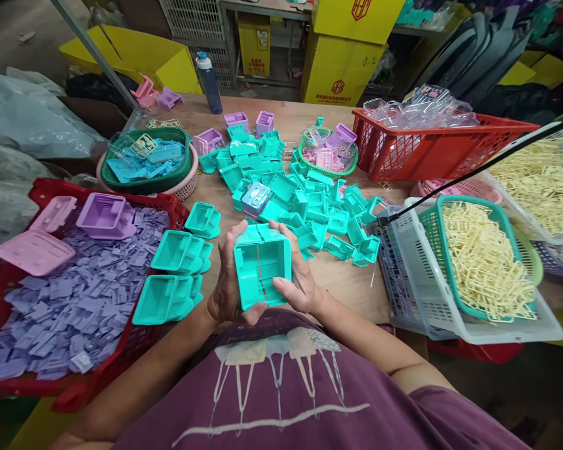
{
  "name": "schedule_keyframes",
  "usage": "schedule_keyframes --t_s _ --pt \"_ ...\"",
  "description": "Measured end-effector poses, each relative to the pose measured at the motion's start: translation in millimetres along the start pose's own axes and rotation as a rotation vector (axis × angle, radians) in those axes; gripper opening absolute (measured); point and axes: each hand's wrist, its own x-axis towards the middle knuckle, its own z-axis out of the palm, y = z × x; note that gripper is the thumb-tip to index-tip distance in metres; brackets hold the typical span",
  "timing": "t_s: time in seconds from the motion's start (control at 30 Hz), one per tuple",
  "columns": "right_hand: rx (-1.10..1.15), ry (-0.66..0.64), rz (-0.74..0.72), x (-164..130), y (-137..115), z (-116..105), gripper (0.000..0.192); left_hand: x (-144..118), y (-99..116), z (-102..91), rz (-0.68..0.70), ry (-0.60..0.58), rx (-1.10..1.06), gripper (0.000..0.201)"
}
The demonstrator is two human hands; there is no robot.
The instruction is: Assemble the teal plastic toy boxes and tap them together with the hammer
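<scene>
Teal plastic fills the middle of the view: a person in a purple shirt holds a square teal box [261, 265] close to the chest, above the near edge of a wooden table [347, 281]. The left hand [228, 275] wraps the box's left wall, thumb on the front rim, and the right hand [296, 272] clasps the right wall, fingers curled over the top edge and thumb pointing inward along the lower side. Both hands are closed on the box, its open face turned up toward the camera, showing thin ribs inside. Both forearms come in from below with elbows spread wide, wrists bent inward. Just left of the hands sit three stacks of matching teal trays [176, 275], and beyond the box lies a loose heap of teal parts [300, 194]. A red crate [9, 387] of small lilac chips stands to the left, and a grey basket [473, 322] holding a teal basket of cream clips stands to the right. The grip looks firm but rests only on thin side walls, so squeezing too hard could flex or crack them. A slip could drop the box onto the nearby stacks and topple them. A black cable [478, 170] crossing over the right baskets might snag a reaching arm.
</scene>
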Motion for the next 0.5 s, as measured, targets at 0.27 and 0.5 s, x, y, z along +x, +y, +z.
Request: schedule_keyframes --t_s 0.27,0.5 --pt "-0.197 0.180 -0.052 11 8 -2 0.084 18 20 7.2 -0.163 0.061 0.024 0.071" --pt "-0.297 0.189 0.177 18 16 3 0.072 19 -1 7.3 -0.494 0.075 -0.227 0.064"
